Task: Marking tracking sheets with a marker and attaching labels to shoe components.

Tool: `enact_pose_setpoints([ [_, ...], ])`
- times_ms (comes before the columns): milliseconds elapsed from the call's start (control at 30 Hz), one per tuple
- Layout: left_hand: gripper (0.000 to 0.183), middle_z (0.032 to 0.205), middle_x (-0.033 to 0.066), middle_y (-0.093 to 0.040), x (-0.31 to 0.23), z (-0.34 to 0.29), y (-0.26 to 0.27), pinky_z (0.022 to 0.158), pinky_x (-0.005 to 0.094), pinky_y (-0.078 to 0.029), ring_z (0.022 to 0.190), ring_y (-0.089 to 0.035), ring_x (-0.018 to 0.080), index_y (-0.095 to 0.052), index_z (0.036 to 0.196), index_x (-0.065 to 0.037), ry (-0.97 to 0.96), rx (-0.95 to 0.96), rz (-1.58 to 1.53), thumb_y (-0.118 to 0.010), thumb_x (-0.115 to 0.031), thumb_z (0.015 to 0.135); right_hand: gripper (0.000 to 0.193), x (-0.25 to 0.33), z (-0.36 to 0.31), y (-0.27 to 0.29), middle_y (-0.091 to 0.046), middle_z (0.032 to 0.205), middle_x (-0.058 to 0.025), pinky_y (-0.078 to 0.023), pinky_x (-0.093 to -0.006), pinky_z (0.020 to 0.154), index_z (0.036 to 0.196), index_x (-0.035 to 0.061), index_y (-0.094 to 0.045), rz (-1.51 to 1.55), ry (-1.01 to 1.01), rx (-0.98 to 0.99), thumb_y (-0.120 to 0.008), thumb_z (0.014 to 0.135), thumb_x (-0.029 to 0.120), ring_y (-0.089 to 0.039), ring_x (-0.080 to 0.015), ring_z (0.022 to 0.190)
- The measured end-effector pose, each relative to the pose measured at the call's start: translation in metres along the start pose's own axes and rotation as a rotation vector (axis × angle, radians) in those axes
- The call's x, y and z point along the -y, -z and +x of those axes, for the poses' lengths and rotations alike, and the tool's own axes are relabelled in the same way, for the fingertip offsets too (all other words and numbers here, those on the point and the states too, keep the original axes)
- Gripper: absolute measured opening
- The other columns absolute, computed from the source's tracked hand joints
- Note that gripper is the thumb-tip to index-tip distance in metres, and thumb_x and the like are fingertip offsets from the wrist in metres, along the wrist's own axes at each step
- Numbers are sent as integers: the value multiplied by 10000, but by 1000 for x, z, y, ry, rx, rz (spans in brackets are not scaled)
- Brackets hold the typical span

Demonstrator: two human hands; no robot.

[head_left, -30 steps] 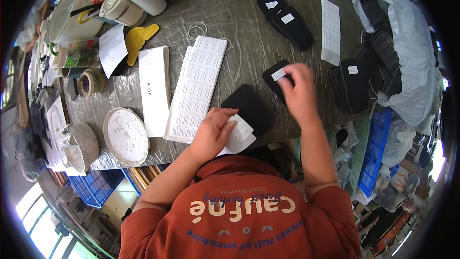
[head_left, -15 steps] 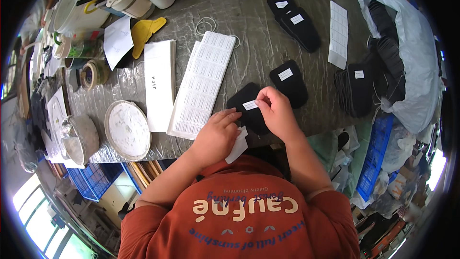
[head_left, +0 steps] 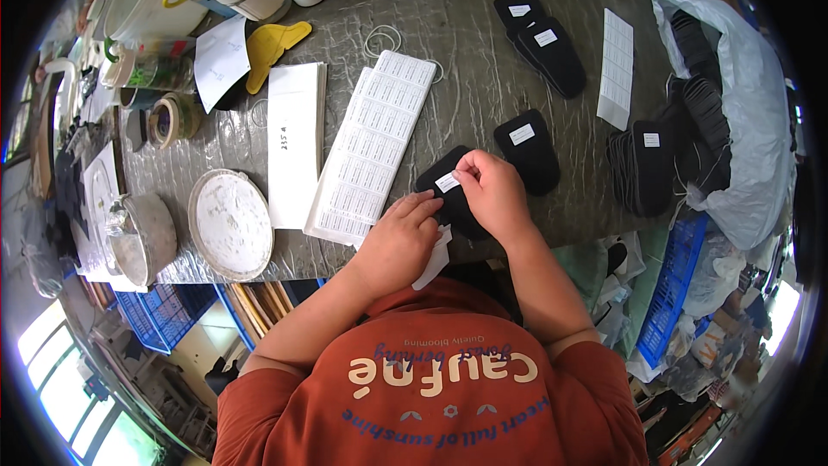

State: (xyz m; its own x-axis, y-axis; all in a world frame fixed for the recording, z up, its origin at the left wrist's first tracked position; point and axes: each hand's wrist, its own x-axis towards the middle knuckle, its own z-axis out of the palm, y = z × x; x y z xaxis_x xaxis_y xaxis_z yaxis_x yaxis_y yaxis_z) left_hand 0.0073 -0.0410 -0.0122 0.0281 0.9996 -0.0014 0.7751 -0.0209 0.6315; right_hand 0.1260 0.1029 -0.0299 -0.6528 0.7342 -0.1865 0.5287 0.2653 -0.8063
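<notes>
A black insole-shaped piece (head_left: 455, 207) lies near the table's front edge, under my two hands. Thumb and forefinger of my right hand (head_left: 498, 198) pinch the right end of a small white label (head_left: 447, 182) on its upper part. My left hand (head_left: 397, 239) rests at the piece's left side, fingertips on it, with a torn strip of white label sheet (head_left: 435, 262) held beneath the palm. Just right of my right hand lies another black piece (head_left: 530, 158) bearing its own label. Left of my hands are stacked sheets of printed labels (head_left: 379, 134).
Labelled black pieces (head_left: 556, 65) overlap farther back, beside a narrow label sheet (head_left: 615, 69). A black stack (head_left: 642, 177) and a white bag (head_left: 750, 138) of black pieces stand at right. At left are a white card stack (head_left: 293, 181), round lid (head_left: 230, 224) and tape roll (head_left: 177, 116).
The whole view has shifted slightly. My right hand still pinches at the label on the black piece, and my left hand keeps hold of the white strip.
</notes>
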Motion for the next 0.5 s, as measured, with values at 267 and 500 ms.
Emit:
enact_pose_setpoints([
  [267, 172, 1336, 176, -503, -3, 4, 2, 1030, 445, -384, 1151, -516, 340, -598, 885, 39, 16, 66, 94, -598, -108, 797, 99, -5, 1, -4, -640, 751, -113, -487, -395, 612, 842, 45, -601, -79, 4, -23, -671, 798, 100, -632, -307, 709],
  [500, 159, 1369, 161, -482, -4, 4, -2, 1053, 458, -354, 1169, -502, 305, -607, 868, 21, 25, 78, 147, -564, -121, 811, 268, -8, 1, -8, -655, 723, -106, -494, -391, 608, 968, 48, -533, 63, -156, -74, -703, 760, 59, -652, -289, 682],
])
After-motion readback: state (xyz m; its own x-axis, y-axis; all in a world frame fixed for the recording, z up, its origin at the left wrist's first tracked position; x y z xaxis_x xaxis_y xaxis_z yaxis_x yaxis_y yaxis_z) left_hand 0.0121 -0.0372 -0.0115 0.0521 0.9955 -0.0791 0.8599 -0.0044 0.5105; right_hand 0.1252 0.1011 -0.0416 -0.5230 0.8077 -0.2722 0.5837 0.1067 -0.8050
